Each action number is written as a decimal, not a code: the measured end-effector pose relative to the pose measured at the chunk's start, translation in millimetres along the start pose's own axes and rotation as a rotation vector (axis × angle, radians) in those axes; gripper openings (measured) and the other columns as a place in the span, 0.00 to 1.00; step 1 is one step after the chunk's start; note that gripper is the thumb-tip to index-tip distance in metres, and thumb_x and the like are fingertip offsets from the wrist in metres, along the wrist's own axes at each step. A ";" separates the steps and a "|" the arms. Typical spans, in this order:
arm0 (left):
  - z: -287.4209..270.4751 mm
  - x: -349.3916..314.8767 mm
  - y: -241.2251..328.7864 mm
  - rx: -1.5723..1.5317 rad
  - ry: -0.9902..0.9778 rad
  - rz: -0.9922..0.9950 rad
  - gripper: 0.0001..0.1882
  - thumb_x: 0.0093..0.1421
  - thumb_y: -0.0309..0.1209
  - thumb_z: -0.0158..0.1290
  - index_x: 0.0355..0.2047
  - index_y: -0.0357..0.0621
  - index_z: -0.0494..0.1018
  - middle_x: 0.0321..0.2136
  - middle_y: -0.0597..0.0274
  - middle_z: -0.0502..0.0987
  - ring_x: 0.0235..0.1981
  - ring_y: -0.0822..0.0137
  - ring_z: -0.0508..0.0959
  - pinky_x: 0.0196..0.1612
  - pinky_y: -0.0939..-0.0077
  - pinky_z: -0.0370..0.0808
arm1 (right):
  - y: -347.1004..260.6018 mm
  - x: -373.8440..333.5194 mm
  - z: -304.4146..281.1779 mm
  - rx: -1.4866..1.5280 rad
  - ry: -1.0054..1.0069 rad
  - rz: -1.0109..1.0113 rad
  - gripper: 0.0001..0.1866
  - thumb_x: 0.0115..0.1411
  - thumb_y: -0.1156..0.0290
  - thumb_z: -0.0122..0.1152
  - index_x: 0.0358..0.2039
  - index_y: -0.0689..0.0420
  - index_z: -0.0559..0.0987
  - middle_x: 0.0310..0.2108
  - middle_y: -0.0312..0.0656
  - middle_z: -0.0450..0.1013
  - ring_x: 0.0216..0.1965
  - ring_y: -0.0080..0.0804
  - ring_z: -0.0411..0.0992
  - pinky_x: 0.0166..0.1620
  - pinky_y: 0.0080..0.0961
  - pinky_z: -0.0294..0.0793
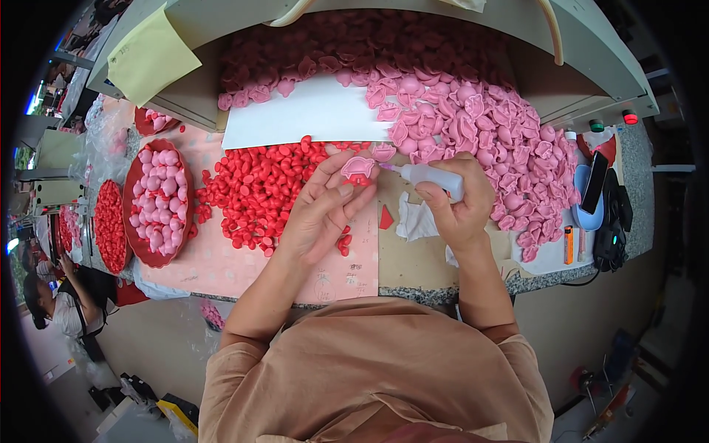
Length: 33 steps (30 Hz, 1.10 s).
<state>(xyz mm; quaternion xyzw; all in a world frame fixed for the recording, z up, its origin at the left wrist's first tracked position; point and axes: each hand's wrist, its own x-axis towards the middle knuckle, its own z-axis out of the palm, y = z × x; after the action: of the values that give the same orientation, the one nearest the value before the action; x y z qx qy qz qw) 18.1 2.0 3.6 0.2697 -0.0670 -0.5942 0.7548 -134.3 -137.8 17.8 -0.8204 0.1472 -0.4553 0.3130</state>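
Observation:
My left hand [314, 215] pinches a small pink molded shell piece [358, 167], its hollow side facing up, with a small red piece [359, 179] at its lower edge. In my right hand [467, 210] is a translucent squeeze bottle [437, 179], fingers wrapped round it. The bottle's thin purple nozzle [389, 167] points left and ends close to the shell piece. Whether its tip touches the shell cannot be made out. Just beyond the nozzle another pink shell piece [383, 152] lies on the table.
Loose red pieces [255, 196] are heaped left of my hands, pink shells [473, 125] beyond and right. A white sheet [303, 118] lies under the shelf housing [605, 59]. Red trays [189, 214] hold pink balls and red pieces. A crumpled cloth [416, 219] and phone [594, 182] lie rightward.

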 end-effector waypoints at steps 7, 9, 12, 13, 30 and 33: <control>0.8 0.2 -0.5 0.009 0.011 0.004 0.21 0.58 0.17 0.45 0.53 0.41 0.61 0.53 0.56 0.65 0.54 0.60 0.68 0.60 0.64 0.63 | 1.3 -0.9 0.7 0.004 -0.010 -0.015 0.15 0.50 0.65 0.66 0.31 0.61 0.72 0.24 0.41 0.71 0.23 0.29 0.66 0.27 0.21 0.65; 0.3 0.1 -0.6 0.008 0.013 0.006 0.21 0.58 0.17 0.45 0.52 0.41 0.61 0.54 0.57 0.65 0.53 0.62 0.69 0.60 0.64 0.62 | -0.3 -0.9 1.6 0.012 -0.008 -0.006 0.15 0.50 0.65 0.66 0.31 0.61 0.72 0.24 0.41 0.71 0.23 0.28 0.66 0.27 0.21 0.64; -2.7 0.2 -1.5 0.020 0.041 0.005 0.21 0.58 0.17 0.45 0.53 0.42 0.61 0.54 0.60 0.64 0.50 0.66 0.71 0.60 0.64 0.62 | -1.3 -0.5 2.6 0.023 -0.011 0.001 0.15 0.50 0.65 0.67 0.30 0.61 0.72 0.24 0.41 0.71 0.23 0.28 0.65 0.26 0.21 0.64; -3.8 0.1 -1.3 0.019 0.025 0.008 0.21 0.58 0.17 0.45 0.52 0.42 0.61 0.54 0.61 0.64 0.49 0.68 0.71 0.60 0.64 0.62 | -1.4 -0.3 2.8 0.026 -0.016 -0.001 0.15 0.50 0.65 0.67 0.30 0.61 0.73 0.24 0.40 0.71 0.22 0.28 0.65 0.26 0.21 0.64; -0.7 1.5 -1.0 0.034 0.064 0.011 0.22 0.58 0.17 0.45 0.53 0.42 0.61 0.53 0.59 0.66 0.50 0.69 0.71 0.60 0.66 0.63 | -1.8 0.7 2.4 0.044 -0.053 -0.039 0.16 0.50 0.64 0.66 0.30 0.63 0.73 0.23 0.41 0.70 0.21 0.28 0.66 0.24 0.20 0.63; -1.0 1.3 -1.0 0.036 0.055 0.008 0.23 0.60 0.20 0.45 0.56 0.42 0.59 0.51 0.58 0.67 0.50 0.68 0.71 0.60 0.67 0.63 | -1.3 0.0 3.1 0.046 -0.039 -0.007 0.15 0.51 0.64 0.65 0.30 0.63 0.73 0.23 0.41 0.70 0.21 0.28 0.66 0.25 0.20 0.63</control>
<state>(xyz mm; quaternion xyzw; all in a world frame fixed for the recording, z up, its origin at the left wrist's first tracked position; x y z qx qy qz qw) 18.1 1.0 2.0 0.2991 -0.0581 -0.5823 0.7537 -131.8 -135.6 17.4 -0.8222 0.1277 -0.4436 0.3329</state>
